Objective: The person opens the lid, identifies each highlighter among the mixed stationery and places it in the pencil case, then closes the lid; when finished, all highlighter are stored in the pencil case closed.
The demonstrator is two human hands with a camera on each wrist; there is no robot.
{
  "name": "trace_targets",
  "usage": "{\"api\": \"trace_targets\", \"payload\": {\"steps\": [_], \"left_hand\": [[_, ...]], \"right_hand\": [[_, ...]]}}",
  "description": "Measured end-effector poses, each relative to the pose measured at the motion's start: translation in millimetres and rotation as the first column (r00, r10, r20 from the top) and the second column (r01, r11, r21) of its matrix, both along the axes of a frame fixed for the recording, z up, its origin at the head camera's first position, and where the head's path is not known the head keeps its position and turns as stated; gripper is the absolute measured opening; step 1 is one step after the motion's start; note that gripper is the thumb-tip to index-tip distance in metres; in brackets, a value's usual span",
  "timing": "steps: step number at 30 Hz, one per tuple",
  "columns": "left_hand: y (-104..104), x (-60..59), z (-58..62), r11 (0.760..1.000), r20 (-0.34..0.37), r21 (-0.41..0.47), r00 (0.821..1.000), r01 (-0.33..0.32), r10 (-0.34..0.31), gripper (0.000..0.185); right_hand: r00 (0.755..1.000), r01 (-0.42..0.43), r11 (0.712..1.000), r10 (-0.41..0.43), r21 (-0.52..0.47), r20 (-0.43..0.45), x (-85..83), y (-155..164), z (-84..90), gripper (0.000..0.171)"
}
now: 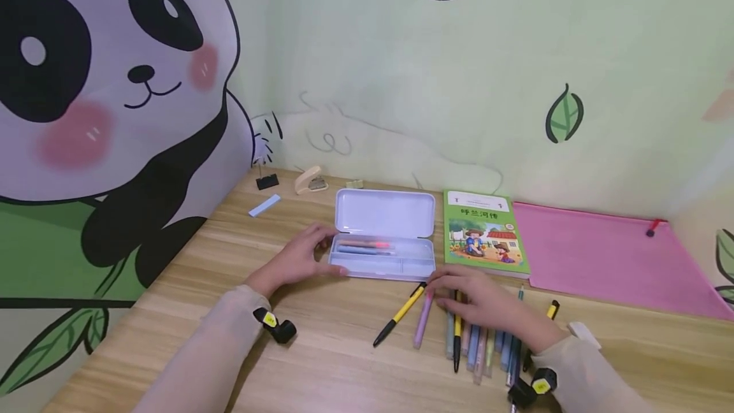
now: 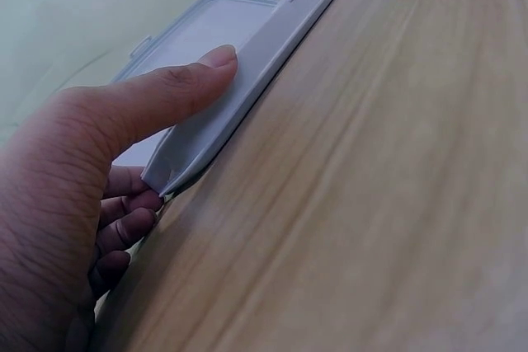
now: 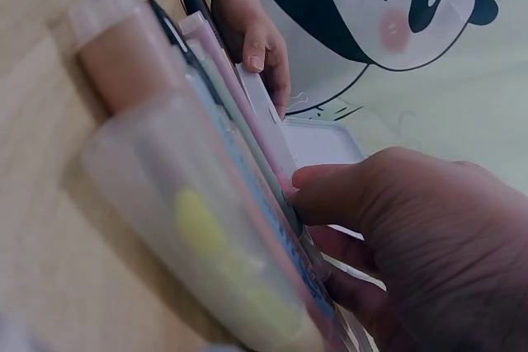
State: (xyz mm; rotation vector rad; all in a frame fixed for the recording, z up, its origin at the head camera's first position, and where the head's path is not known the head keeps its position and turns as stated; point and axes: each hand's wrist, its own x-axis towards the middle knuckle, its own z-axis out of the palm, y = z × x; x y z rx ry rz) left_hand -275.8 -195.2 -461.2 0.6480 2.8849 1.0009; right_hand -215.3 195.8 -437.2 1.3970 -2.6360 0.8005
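Note:
A white pencil case (image 1: 385, 210) lies with its lid raised on the wooden table, several pens (image 1: 367, 250) in its rear compartment. My left hand (image 1: 301, 255) holds the case's left end; in the left wrist view its thumb (image 2: 186, 92) presses the front wall, fingers curled round the corner. At the front right of the case, my right hand (image 1: 478, 298) pinches the upper end of a purple marker (image 1: 423, 322). A yellow-and-black pen (image 1: 399, 315) lies slanted just left of that marker. Several markers and pens (image 1: 474, 349) lie side by side beneath the right hand.
Behind the right hand are a green book (image 1: 486, 231) and a pink zip pouch (image 1: 608, 257). A black binder clip (image 1: 267, 181), a beige stapler (image 1: 310, 180) and a small blue strip (image 1: 264, 205) sit at the back left. A painted wall borders the table.

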Motion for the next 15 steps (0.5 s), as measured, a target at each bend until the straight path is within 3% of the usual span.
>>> {"api": "trace_targets", "payload": {"steps": [9, 15], "left_hand": [[0.3, 0.3, 0.0, 1.000, -0.009, 0.017, 1.000, 0.002, -0.002, 0.092], [0.8, 1.9, -0.5, 1.000, 0.003, 0.009, 1.000, -0.001, 0.001, 0.094]], "right_hand": [[0.998, 0.006, 1.000, -0.006, -0.002, 0.055, -1.7, 1.2, -3.4, 0.026], [0.990, 0.002, 1.000, -0.003, 0.006, 0.138, -2.1, 3.6, -3.9, 0.021]]}}
